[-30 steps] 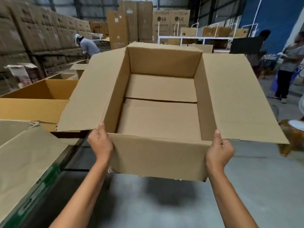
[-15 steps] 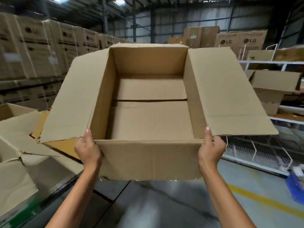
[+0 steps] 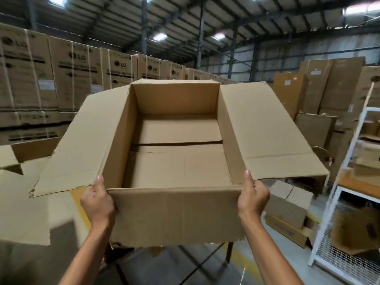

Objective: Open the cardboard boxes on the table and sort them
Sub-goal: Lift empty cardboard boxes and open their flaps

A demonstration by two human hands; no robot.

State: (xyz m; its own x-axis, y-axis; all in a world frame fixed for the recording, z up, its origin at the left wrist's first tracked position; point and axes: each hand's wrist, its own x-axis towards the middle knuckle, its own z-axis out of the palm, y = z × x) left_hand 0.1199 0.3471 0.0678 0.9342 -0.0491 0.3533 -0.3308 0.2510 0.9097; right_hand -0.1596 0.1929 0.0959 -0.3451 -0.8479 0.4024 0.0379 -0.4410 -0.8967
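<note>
A large open cardboard box (image 3: 176,214) is held up in the air in front of me, its side flaps spread out left and right and its inside empty. My left hand (image 3: 97,202) grips the near left corner, thumb over the rim. My right hand (image 3: 253,198) grips the near right corner the same way. More opened cardboard boxes (image 3: 22,204) lie low at the left, partly hidden by the held box's left flap.
Tall stacks of printed cartons (image 3: 67,79) form a wall at the back left. More cartons (image 3: 320,89) stand at the back right. A white wire shelf rack (image 3: 349,202) with boxes stands at the right; flattened boxes (image 3: 287,214) lie on the floor beside it.
The held box has swung leftward and upward with my view; the people and the blue wall seen before are out of frame, and the stacked cartons and ceiling now fill the background. Both grips are unchanged.
</note>
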